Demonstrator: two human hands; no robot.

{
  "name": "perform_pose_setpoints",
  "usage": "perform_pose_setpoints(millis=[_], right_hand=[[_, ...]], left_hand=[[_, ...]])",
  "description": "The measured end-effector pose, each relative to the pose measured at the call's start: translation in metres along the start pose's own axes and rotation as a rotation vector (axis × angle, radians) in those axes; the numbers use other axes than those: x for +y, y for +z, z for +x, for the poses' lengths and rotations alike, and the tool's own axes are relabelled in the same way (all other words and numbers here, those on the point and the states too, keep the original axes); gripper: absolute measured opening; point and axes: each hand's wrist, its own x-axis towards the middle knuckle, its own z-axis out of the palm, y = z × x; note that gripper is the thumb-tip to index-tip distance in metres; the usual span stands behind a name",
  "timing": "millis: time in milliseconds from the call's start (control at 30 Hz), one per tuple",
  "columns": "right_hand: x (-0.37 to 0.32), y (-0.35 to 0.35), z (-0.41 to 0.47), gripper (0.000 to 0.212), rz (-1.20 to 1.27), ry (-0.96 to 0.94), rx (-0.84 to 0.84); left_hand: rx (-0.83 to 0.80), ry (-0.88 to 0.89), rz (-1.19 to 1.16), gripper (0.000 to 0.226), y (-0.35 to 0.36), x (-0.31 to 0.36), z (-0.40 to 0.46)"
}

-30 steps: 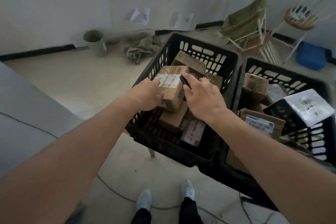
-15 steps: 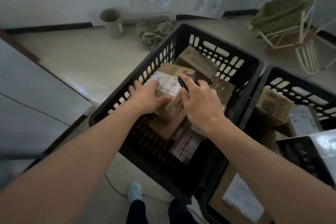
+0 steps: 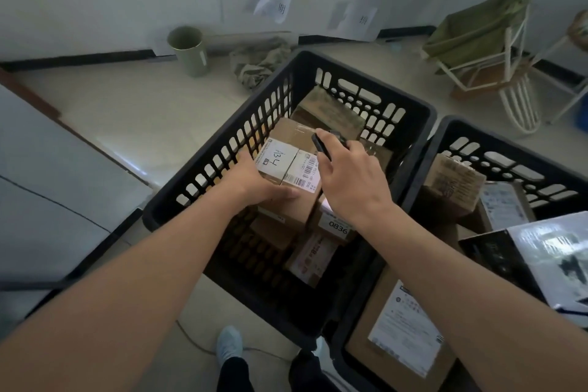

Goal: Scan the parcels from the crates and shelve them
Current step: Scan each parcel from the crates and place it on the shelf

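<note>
Parcel (image 3: 286, 165), cardboard, white label marked "A34": I see it atop other boxes in the left black crate (image 3: 410, 111). Left hand (image 3: 254, 181) grips its near-left corner, fingers curled round the edge. Right hand (image 3: 350, 175) holds a dark scanner (image 3: 319, 145) just above the barcode.

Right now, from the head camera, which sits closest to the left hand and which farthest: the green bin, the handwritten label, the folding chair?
1. handwritten label, right beside the left hand, on the box it grips.
2. green bin, by the back wall, left.
3. folding chair, far right corner.
</note>
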Motion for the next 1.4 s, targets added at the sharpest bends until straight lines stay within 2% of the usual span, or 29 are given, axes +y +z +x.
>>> perform_pose_setpoints(millis=[167,267,400,600,800,1133,1400], right_hand=[[0.008,0.003,-0.009,0.053,0.017,-0.004,0.015],[0.013,0.003,-0.014,0.052,0.023,-0.005,0.025],[0.018,0.002,-0.021,0.052,0.046,-0.016,0.039],[0.021,0.000,-0.028,0.051,0.138,-0.019,0.027],[0.022,-0.014,-0.037,0.051,0.173,-0.064,-0.002],[0.000,-0.057,-0.053,0.052,-0.012,-0.247,-0.023],[-0.029,-0.110,-0.067,0.050,-0.171,-0.390,-0.051]], left_hand=[[-0.096,-0.009,-0.154,0.125,-0.003,-0.004,0.001],[-0.165,0.087,-0.197,0.116,-0.003,-0.013,-0.002],[-0.121,0.203,-0.061,0.124,-0.006,-0.024,-0.007],[-0.102,0.297,-0.064,0.073,-0.013,-0.022,-0.017],[-0.147,0.410,-0.018,0.067,-0.028,-0.015,-0.037],[0.080,0.712,0.146,0.071,-0.079,0.011,-0.081],[0.374,0.841,0.255,0.070,-0.136,0.020,-0.117]])
